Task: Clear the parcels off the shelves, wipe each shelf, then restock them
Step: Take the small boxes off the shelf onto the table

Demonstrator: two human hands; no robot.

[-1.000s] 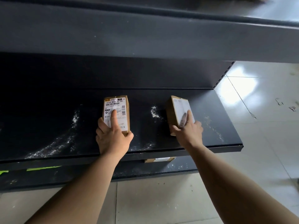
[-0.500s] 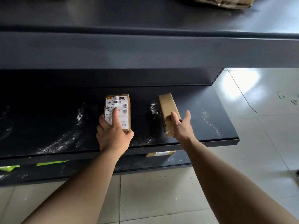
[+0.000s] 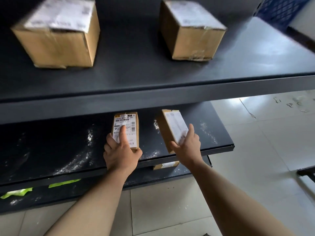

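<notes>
- Head view: the left hand (image 3: 121, 152) is reaching onto the dark middle shelf (image 3: 51, 150) and gripping the left small parcel (image 3: 127, 122), which is lying flat near the front edge. The index finger is stretching straight up over the label, the thumb is hooking the parcel's near right corner, and the other fingers are curling at its left edge.
- The label is showing a barcode above a code line that includes "M006-00"; the smaller print is not legible.
- The right hand (image 3: 188, 145) is pinching the right small parcel (image 3: 172, 126), thumb on the brown side and fingers spread along the white label. This parcel is tilting up on one edge, just right of the other; its print is blurred.
- White dust (image 3: 88, 137) is streaking the shelf.
- Two larger cardboard boxes (image 3: 58, 36) (image 3: 190, 31) are standing on the upper shelf (image 3: 136, 79), labels blurred.
- Another parcel (image 3: 166, 165) is lying on the bottom shelf.
</notes>
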